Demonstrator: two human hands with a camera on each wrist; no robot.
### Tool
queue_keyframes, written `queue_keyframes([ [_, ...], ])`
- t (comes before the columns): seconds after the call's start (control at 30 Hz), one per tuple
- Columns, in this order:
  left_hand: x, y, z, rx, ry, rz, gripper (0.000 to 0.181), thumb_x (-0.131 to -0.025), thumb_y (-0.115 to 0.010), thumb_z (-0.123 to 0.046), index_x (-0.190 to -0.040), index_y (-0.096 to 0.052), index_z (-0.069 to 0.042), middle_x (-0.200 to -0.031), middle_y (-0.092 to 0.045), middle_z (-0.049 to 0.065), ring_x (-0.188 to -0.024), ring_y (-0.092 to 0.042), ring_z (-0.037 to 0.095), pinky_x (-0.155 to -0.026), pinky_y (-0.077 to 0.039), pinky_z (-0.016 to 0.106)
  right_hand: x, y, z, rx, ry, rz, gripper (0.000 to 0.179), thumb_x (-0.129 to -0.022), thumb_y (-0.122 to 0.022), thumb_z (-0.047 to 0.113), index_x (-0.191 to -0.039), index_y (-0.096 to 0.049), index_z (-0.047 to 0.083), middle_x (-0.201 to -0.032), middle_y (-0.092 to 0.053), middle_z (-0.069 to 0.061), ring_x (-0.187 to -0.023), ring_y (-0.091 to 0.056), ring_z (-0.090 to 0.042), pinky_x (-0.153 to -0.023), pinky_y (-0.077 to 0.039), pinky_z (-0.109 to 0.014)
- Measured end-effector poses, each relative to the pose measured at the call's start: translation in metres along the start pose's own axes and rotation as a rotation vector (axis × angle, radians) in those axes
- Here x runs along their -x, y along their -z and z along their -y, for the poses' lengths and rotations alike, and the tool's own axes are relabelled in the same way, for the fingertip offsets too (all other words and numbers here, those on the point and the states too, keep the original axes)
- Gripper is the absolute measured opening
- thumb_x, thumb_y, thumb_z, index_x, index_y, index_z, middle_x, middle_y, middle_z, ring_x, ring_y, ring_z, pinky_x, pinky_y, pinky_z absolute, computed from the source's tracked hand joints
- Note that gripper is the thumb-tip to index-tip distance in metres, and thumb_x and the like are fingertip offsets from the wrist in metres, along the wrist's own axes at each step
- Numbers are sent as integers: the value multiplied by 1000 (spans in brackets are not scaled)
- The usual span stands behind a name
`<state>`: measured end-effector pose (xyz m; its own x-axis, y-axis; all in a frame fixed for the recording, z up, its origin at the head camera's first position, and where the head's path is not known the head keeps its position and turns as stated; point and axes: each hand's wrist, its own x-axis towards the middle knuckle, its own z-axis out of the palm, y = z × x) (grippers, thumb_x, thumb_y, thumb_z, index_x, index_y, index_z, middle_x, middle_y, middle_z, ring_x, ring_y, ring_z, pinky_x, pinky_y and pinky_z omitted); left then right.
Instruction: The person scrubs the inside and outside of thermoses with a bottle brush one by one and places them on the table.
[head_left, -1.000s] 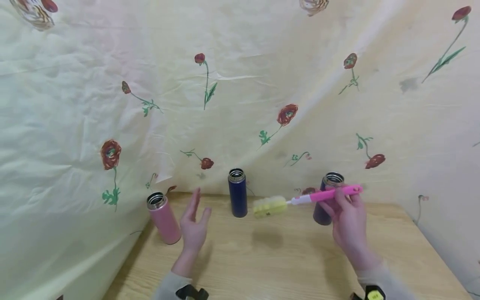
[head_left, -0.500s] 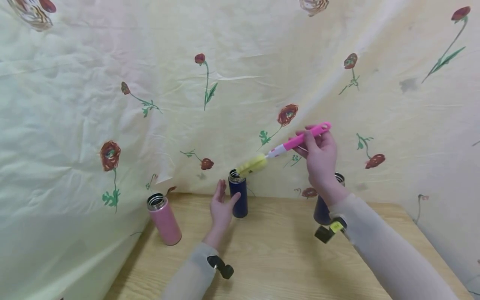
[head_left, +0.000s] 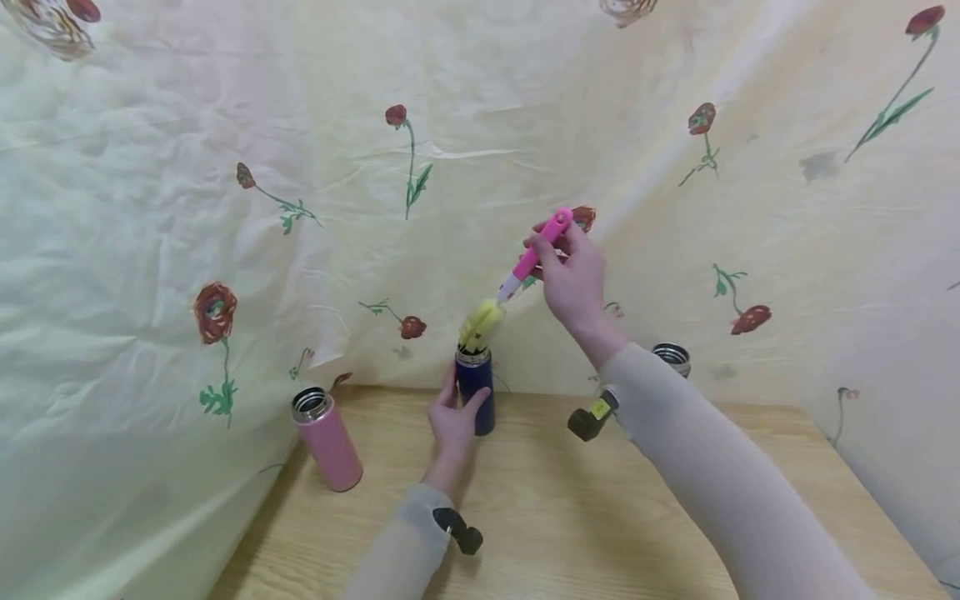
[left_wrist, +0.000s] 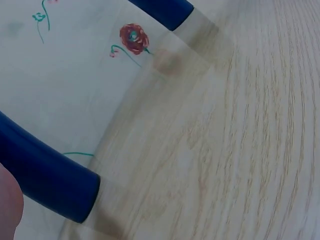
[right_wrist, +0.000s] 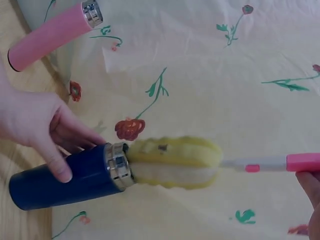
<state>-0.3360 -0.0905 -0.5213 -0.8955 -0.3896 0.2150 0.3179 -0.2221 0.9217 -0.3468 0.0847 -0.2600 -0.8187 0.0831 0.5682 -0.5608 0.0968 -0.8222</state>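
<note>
My left hand [head_left: 454, 422] grips a dark blue bottle [head_left: 478, 390] that stands upright on the table, thumb on the near side and fingers behind it. Its mouth is uncapped, with a silver threaded neck [right_wrist: 119, 165]. A bottle brush [right_wrist: 175, 162] with a yellow and white sponge head is tilted over the bottle, the head's tip at the mouth. Most of that head is still outside. By its pink handle [head_left: 542, 242] my right hand [head_left: 576, 279] pinches the brush. In the left wrist view, only a bit of the left thumb [left_wrist: 9, 205] shows beside the blue bottle [left_wrist: 50, 175].
An uncapped pink bottle [head_left: 330, 442] stands at the left of the wooden table [head_left: 570, 517]. Another dark blue bottle [head_left: 671, 358] stands at the right, mostly hidden behind my right sleeve [head_left: 697, 442]. A flower-print cloth [head_left: 480, 183] hangs behind the table.
My left hand has moved right from near the pink bottle and taken hold of the middle blue bottle. The right hand has carried the brush left and up, tipping its head down to the mouth.
</note>
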Motion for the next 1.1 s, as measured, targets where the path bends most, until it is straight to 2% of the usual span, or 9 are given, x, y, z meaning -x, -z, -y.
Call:
queue_keyframes([
  [0.13, -1, 0, 5, -10, -17, 1, 83, -81, -93, -3, -154, -59, -22, -163, -49, 2, -152, -42, 26, -124, -36, 40, -6, -14, 6, 119, 7, 37, 24, -110, -63, 17, -127, -66, 0, -116, -75, -13, -100, -75, -25, -81, -66, -35],
  [0.27, -3, -2, 10, -79, -60, 1, 85, -83, -92, -3, -157, -55, -22, -163, -48, 2, -153, -41, 25, -125, -34, 43, -10, -26, 12, 283, 13, 104, 20, -111, -62, 21, -122, -67, 6, -114, -77, -10, -97, -76, -24, -81, -65, -38],
  [0.33, -3, -3, 12, -109, -80, -2, 85, -83, -92, -3, -157, -55, -20, -163, -48, 2, -153, -41, 26, -125, -34, 43, -12, -32, 16, 327, 20, 154, 17, -111, -61, 22, -120, -66, 8, -113, -77, -10, -96, -76, -24, -81, -64, -39],
  [0.53, -3, -7, 15, -123, -119, -46, 83, -82, -91, -1, -156, -54, -10, -161, -50, 5, -151, -43, 30, -124, -35, 45, -14, -47, 24, 377, 6, 373, 13, -112, -58, 21, -116, -64, 11, -112, -75, -7, -104, -71, -21, -86, -61, -40],
  [0.6, -4, -8, 16, -107, -122, -52, 83, -82, -91, -1, -155, -54, -8, -161, -51, 6, -151, -43, 30, -124, -36, 44, -13, -51, 24, 392, 10, 416, 12, -112, -58, 20, -116, -65, 11, -110, -75, -6, -104, -71, -21, -90, -61, -40],
  [0.7, -4, -9, 16, -79, -126, -40, 82, -82, -92, -1, -155, -54, -7, -161, -50, 6, -150, -45, 28, -123, -37, 41, -14, -53, 20, 408, -10, 413, 12, -112, -58, 19, -116, -64, 10, -109, -74, -6, -104, -71, -22, -92, -61, -40],
  [0.8, -5, -10, 17, -52, -120, -22, 82, -82, -92, -1, -154, -55, -11, -161, -49, 7, -150, -45, 28, -122, -38, 39, -16, -52, 16, 418, -70, 356, 14, -113, -57, 23, -118, -63, 11, -111, -74, -6, -104, -70, -22, -91, -60, -39],
  [0.93, -5, -10, 17, -56, -127, -14, 82, -81, -92, 0, -153, -55, -13, -160, -49, 6, -149, -46, 26, -121, -39, 36, -16, -52, 5, 417, -141, 313, 18, -112, -58, 26, -119, -61, 10, -111, -73, -8, -94, -67, -24, -77, -55, -36],
  [1.1, -5, -7, 20, -91, -141, -16, 80, -82, -91, -1, -153, -56, -13, -160, -50, 6, -149, -46, 27, -121, -39, 39, -9, -57, -8, 452, -153, 309, 21, -111, -61, 29, -119, -64, 10, -110, -73, -8, -83, -64, -24, -64, -52, -34],
])
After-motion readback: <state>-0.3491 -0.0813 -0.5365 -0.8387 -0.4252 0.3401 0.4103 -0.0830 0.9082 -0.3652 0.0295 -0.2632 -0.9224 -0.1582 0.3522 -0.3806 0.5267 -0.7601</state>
